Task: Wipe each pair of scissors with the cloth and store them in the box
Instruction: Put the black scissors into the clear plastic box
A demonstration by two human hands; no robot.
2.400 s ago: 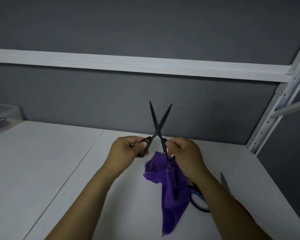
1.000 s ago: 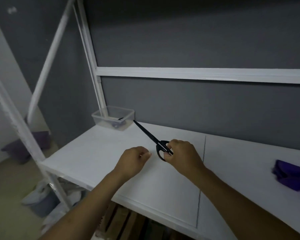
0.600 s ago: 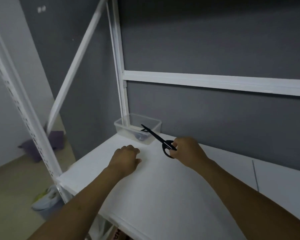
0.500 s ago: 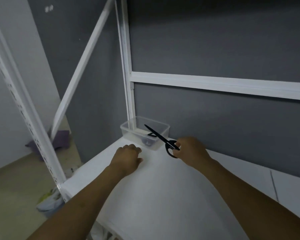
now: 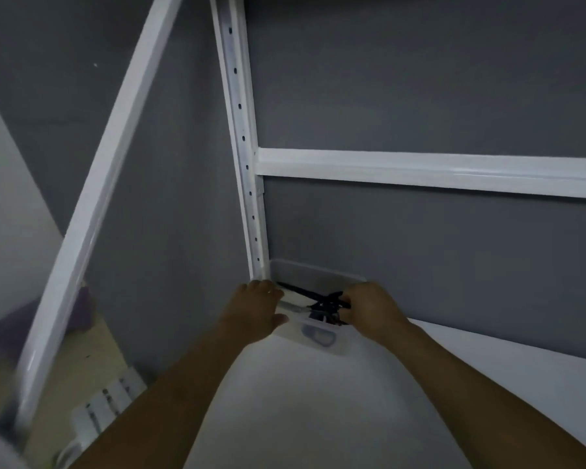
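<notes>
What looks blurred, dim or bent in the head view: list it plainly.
Head view: dim overall; motion blur smears the diagonal brace and the floor clutter at left; the frame's upright leans, likely wide-angle skew; the black scissors in the clear box merge into a dark tangle.

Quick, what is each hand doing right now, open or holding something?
Left hand: holds the clear box by its left end.
Right hand: holds the black scissors by the handles, over the box.
</notes>
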